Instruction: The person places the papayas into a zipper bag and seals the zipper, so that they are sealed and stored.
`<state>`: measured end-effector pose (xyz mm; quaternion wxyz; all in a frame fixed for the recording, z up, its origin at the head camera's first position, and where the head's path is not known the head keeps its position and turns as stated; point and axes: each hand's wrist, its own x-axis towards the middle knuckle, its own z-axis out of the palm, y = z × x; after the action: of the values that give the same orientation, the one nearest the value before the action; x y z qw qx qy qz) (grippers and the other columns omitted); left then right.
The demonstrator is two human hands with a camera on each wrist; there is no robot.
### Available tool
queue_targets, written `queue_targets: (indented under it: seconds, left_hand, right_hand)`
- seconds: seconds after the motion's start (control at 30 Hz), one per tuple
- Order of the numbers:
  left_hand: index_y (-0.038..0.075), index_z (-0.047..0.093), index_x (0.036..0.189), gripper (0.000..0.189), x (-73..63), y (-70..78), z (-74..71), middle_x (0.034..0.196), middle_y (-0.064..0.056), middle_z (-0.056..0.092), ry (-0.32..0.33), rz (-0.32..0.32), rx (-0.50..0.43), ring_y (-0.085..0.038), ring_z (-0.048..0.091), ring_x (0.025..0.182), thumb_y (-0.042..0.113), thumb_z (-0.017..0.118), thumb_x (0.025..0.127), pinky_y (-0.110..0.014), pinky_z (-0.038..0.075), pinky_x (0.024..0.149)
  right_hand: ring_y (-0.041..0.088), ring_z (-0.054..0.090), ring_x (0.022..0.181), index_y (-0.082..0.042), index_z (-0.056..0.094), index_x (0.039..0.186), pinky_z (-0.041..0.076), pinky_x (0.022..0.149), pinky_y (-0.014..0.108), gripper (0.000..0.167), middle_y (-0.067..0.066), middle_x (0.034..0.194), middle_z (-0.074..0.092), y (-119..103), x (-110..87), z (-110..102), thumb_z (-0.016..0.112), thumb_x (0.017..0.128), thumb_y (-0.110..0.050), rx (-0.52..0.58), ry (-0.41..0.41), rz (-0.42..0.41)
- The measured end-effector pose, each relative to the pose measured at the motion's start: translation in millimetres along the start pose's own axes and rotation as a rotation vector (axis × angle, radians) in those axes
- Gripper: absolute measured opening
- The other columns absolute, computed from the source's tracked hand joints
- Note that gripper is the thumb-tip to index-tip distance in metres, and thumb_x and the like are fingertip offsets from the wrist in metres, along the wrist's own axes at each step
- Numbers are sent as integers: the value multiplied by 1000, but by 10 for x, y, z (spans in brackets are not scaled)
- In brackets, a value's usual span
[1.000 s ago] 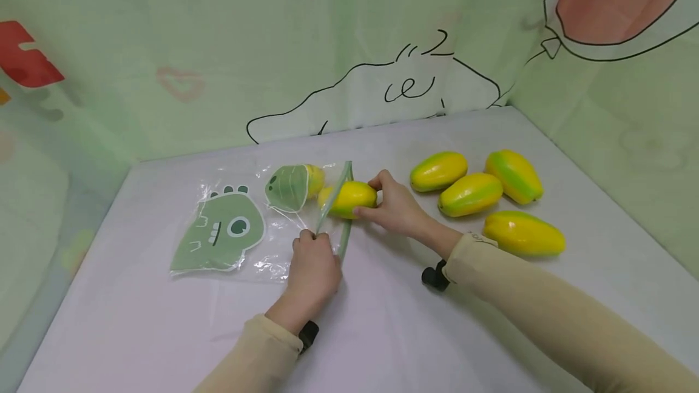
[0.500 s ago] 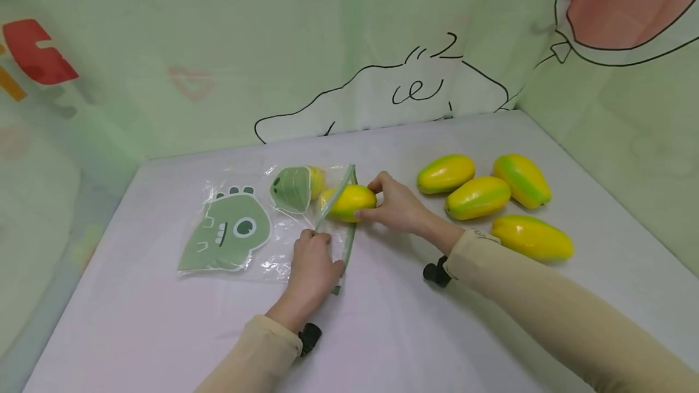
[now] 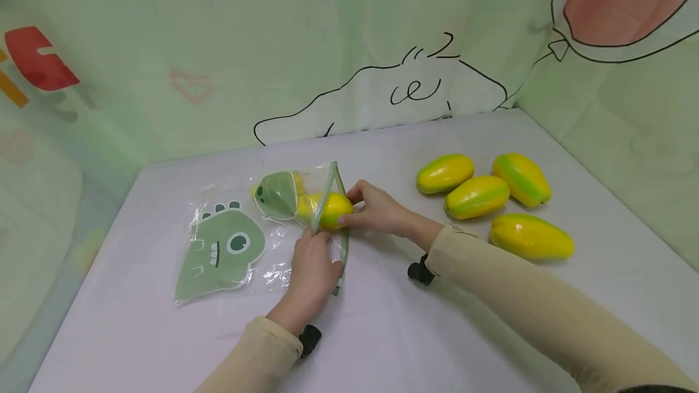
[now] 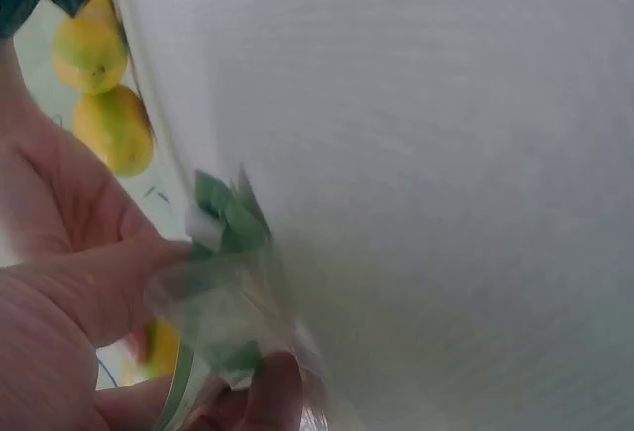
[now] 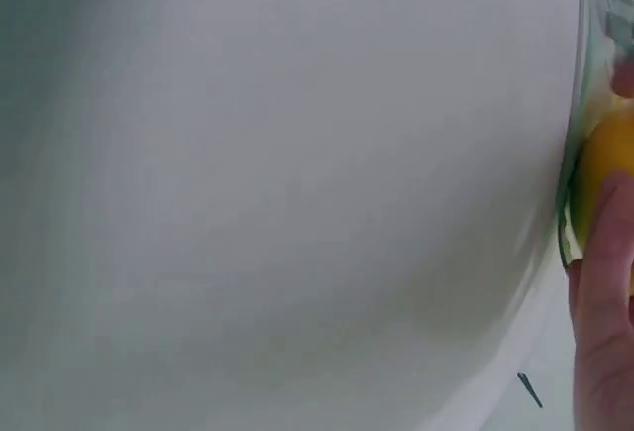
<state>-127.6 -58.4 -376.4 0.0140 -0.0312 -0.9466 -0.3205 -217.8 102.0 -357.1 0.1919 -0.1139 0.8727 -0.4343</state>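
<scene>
A clear zip bag (image 3: 273, 272) with a green dinosaur print lies on the table, its green-edged mouth facing right. My left hand (image 3: 312, 275) pinches the near side of the bag's mouth; in the left wrist view the thumb and fingers (image 4: 275, 391) of that hand hold the thin plastic. My right hand (image 3: 377, 211) grips the right end of a yellow papaya (image 3: 335, 211), which lies mostly inside the mouth. Deeper in the bag is another yellow papaya (image 3: 298, 182), partly hidden behind a green print. In the right wrist view the held papaya (image 5: 604, 159) shows beside the bag's edge.
To the right on the white table (image 3: 415, 332) lie several more yellow-green papayas, among them one nearest the front (image 3: 531, 236) and one at the back (image 3: 445, 173). A printed cloth wall (image 3: 218, 108) stands behind the table.
My right hand has moved left, pushing the papaya further into the bag. The papaya inside has shifted left too, and the bag's printed left part has slid slightly nearer. My left hand stays nearly still.
</scene>
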Motion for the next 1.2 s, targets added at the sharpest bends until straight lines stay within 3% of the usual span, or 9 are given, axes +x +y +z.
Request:
queue_targets:
  seconds: [0.23,0.37,0.47,0.57,0.67,0.83,1.0,1.2]
  left_hand:
    - [-10,69,112,40,-24,30,29,112,-22,63,31,83,49,-40,62,105,-11,77,73,-50,52,97]
    - [-9,70,107,37,-29,16,39,105,-20,64,34,114,69,-38,63,99,-13,77,71,-48,53,92]
    - [-9,70,107,37,-30,14,33,104,-20,65,33,120,76,-37,63,98,-13,77,71,-47,53,92]
    - [-9,69,111,40,-35,22,26,108,-20,65,26,113,64,-37,64,102,-14,76,73,-48,53,95]
    - [-8,69,113,42,-42,49,28,112,-21,66,42,151,64,-38,65,103,-16,75,72,-48,54,94]
    - [-6,68,115,43,-75,150,49,114,-19,65,78,222,83,-38,65,92,-17,73,73,-47,56,84]
    - [-9,64,120,45,-101,197,60,111,-19,59,116,157,103,-37,64,80,-15,73,76,-46,57,75]
    - [-12,59,123,50,-67,167,90,110,-20,54,122,117,99,-38,64,77,-14,74,76,-46,58,74]
  right_hand:
    - [32,54,137,-4,37,154,48,111,42,61,18,157,45,64,119,-18,63,102,-21,42,-203,-89]
    - [33,43,148,-3,32,150,33,123,46,56,21,160,41,38,187,-39,59,104,-21,-12,-286,-145]
    - [34,39,149,-4,26,148,28,125,48,56,25,159,40,-14,190,-41,56,105,-25,-97,-323,-157]
    - [33,41,146,-5,22,150,28,125,49,59,24,157,41,-51,164,-39,52,106,-32,-214,-315,-169]
    - [30,48,134,-3,22,148,33,121,49,59,23,147,47,-56,106,-62,47,107,-36,-319,-274,-170]
    - [30,55,110,3,23,144,43,105,48,53,21,122,58,26,-60,-211,43,109,-32,-386,-189,-138]
    - [31,56,107,6,20,145,44,103,48,53,23,118,59,111,-160,-337,42,110,-27,-403,-144,-104]
    - [31,59,109,3,17,150,45,106,50,61,27,125,61,110,-135,-212,48,108,-29,-407,-122,-121]
